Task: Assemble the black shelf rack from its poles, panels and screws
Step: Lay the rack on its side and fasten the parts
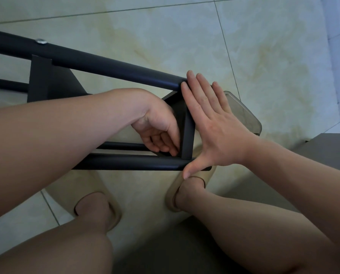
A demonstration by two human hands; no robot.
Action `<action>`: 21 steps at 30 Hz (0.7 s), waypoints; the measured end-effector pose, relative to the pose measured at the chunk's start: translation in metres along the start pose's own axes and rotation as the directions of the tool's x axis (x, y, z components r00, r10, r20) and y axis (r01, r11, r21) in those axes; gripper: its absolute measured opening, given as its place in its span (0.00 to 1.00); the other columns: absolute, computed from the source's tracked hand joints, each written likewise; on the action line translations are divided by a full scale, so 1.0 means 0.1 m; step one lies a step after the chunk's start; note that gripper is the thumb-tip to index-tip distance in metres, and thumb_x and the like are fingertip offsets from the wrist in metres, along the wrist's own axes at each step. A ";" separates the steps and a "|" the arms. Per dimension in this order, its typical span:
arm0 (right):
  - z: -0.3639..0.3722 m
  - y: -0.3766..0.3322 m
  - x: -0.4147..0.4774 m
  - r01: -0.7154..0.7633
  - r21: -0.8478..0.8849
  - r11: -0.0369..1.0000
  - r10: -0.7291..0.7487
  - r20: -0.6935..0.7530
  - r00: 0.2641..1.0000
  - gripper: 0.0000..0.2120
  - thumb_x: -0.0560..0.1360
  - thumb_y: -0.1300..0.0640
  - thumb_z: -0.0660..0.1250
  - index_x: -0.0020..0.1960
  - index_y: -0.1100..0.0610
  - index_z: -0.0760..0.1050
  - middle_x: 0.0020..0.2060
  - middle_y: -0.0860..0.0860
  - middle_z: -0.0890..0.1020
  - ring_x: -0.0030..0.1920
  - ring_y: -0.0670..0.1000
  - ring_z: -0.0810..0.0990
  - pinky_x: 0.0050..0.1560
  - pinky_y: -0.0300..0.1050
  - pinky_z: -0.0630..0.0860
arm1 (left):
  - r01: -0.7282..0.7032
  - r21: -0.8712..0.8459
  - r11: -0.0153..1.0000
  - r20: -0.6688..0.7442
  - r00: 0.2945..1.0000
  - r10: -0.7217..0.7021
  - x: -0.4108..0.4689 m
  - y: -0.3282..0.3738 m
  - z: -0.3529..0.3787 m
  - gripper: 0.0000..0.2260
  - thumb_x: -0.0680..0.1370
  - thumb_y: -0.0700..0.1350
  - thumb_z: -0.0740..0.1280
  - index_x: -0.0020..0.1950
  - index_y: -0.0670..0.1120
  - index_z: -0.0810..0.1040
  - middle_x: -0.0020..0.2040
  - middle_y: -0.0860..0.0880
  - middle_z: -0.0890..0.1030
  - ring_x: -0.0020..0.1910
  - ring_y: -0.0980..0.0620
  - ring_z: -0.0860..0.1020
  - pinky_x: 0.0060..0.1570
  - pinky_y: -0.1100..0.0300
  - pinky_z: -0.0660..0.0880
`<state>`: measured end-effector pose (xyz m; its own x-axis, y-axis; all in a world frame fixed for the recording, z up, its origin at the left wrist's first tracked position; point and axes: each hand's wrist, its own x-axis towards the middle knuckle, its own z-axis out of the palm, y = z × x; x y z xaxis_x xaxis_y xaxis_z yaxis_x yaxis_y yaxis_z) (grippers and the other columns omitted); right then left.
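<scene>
The poles (113, 70) are smooth black tube with a dull satin sheen; the panel (44, 80) is matt black. The screw head (41, 41) is bright bare metal. The floor tiles (264, 46) look glossy.

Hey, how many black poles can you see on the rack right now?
4. A long top pole, a far-left pole below it, a near pole by the feet, and a thin pole just behind that. The left forearm may hide more.
</scene>
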<state>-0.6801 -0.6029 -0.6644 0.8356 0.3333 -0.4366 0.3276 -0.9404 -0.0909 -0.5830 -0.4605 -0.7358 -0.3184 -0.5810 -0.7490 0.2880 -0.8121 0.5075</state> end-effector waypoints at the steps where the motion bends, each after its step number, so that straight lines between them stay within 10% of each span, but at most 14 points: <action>1: 0.00 0.00 0.00 0.001 0.002 1.000 -0.001 0.000 1.000 0.75 0.55 0.11 0.54 0.82 0.64 0.40 0.82 0.62 0.42 0.81 0.60 0.37 0.80 0.58 0.36 | -0.006 -0.011 1.000 -0.005 1.000 0.006 0.00 0.00 0.00 0.05 0.77 0.38 0.69 0.52 0.42 0.82 0.38 0.48 0.84 0.35 0.55 0.78 0.44 0.60 0.77; 21: 0.01 -0.01 0.03 0.008 0.021 1.000 -0.008 -0.004 1.000 0.75 0.55 0.11 0.52 0.82 0.64 0.39 0.82 0.61 0.42 0.81 0.61 0.37 0.80 0.60 0.36 | -0.022 0.070 0.997 -0.011 1.000 0.023 -0.07 0.01 0.02 0.11 0.76 0.39 0.70 0.58 0.44 0.83 0.48 0.49 0.86 0.50 0.51 0.81 0.60 0.45 0.77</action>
<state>-0.6788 -0.6010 -0.6664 0.8350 0.3408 -0.4319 0.3248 -0.9390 -0.1129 -0.5820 -0.4569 -0.7291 -0.3019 -0.5986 -0.7419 0.2305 -0.8010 0.5525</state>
